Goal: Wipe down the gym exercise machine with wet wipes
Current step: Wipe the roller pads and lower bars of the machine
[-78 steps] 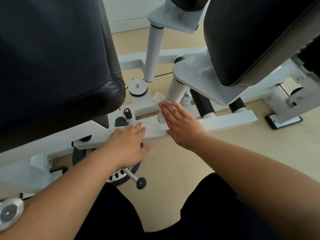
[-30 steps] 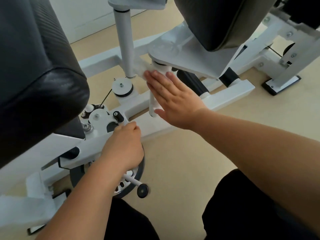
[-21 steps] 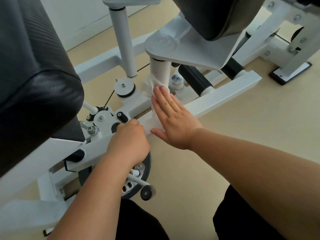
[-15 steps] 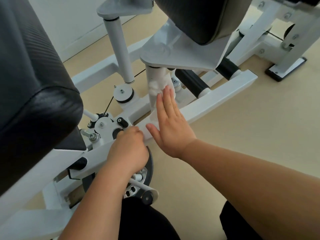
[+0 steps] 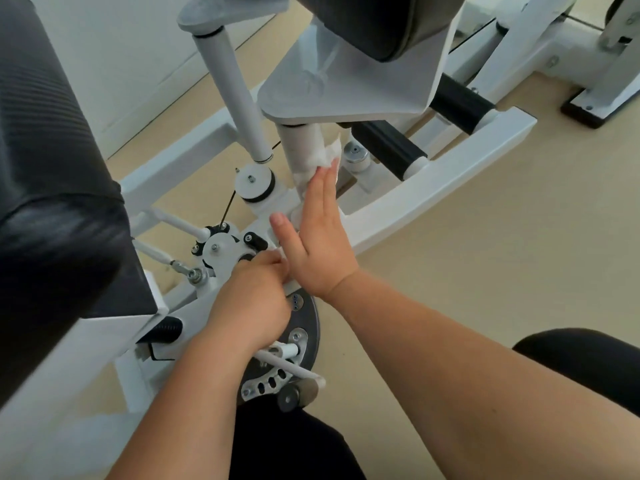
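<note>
1. White-painted steel gym exercise machine point(image 5: 173, 161): most of the view is filled by it. Progress is judged mid-task. One small part is under the wipe, and most of the frame is left to check.
2. Large black ribbed vinyl pad point(image 5: 52, 202), left side: no wipe is on it. Whether it has been cleaned cannot be told.
3. Second black cushion point(image 5: 374, 22), top centre, mounted on a pale grey flat steel plate point(image 5: 346, 88): faint swirl streaks are seen on the plate, judged to be wipe marks, so it is probably done. The state of the cushion cannot be told.
4. Long white square-section base beam point(image 5: 433, 188), running diagonally across the tan floor point(image 5: 485, 271): no moisture can be made out on it, so it is counted as open work.
5. Short white upright round post point(image 5: 298, 147) under the plate: this is the part being wiped, so the step in hand is judged to be the post surface.
6. Right hand point(image 5: 318, 251): the fingers are held straight and together. The wipe is pressed flat against the post, not pinched.
7. Left hand point(image 5: 249, 306): the fingers are curled over the near end of the base beam, beside the pivot hardware. It is judged to be a bracing grip, and no wipe is seen in it.
8. Crumpled white wet wipe point(image 5: 325, 155): it is trapped between the right fingertips and the right side of the post, just below the plate, with a loose corner sticking out. Small fittings nearby are judged not yet done.
</note>
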A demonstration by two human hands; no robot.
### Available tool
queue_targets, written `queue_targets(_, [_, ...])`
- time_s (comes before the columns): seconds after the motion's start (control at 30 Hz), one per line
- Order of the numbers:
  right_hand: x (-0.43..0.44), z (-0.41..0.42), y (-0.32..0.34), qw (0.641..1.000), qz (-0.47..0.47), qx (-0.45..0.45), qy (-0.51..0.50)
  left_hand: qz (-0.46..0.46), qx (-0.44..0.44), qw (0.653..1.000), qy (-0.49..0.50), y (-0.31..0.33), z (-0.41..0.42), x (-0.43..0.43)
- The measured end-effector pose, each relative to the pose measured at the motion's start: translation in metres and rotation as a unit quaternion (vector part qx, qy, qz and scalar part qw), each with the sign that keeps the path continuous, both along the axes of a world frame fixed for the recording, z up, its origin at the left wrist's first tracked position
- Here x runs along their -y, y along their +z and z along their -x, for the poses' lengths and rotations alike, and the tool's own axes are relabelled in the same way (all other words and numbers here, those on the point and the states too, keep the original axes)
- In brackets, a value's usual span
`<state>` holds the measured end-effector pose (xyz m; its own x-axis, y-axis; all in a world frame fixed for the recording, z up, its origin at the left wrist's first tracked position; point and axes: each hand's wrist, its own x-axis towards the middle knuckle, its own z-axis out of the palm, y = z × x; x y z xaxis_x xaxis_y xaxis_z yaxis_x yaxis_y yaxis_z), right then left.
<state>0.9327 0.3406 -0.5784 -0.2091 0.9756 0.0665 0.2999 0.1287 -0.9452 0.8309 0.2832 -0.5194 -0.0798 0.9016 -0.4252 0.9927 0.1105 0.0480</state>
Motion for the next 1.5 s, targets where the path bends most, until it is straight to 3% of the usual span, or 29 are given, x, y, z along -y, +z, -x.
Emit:
queue_targets(0.17, [-0.012, 0.004, 0.014, 0.996, -0.079, 0.016, -0.025, -0.003, 0.006, 1.000, 0.001, 0.001, 0.000, 0.005])
queue_targets(0.33, [-0.023, -0.019, -0.015, 0.999, -0.003, 0.042, 0.012, -0.006, -0.026, 1.000, -0.002, -0.002, -0.003, 0.002])
queue_targets(0.5, [-0.005, -0.013, -0.007, 0.992, -0.046, 0.108, 0.038, -0.007, -0.007, 1.000, 0.000, -0.006, -0.002, 0.005])
queue_targets(0.73, [0.005, -0.039, -0.023, 0.914, -0.043, 0.375, 0.151, 0.042, 0.019, 0.999, 0.003, -0.005, 0.004, 0.020])
queue_targets(0.93, [0.013, -0.069, -0.012, 0.844, -0.082, 0.475, 0.235, 0.009, -0.001, 1.000, 0.017, 0.004, 0.010, 0.026])
queue_targets(1.17, [0.018, -0.069, -0.010, 0.838, -0.130, 0.494, 0.191, -0.031, -0.063, 0.994, 0.078, 0.007, 0.031, 0.064])
queue_targets(1.3, [0.032, -0.049, -0.017, 0.814, -0.111, 0.502, 0.270, -0.061, -0.078, 0.986, 0.133, 0.009, 0.038, 0.089])
queue_targets(1.5, [0.049, 0.009, -0.010, 0.754, -0.248, 0.431, 0.429, -0.089, -0.092, 0.974, 0.189, -0.001, 0.045, 0.129])
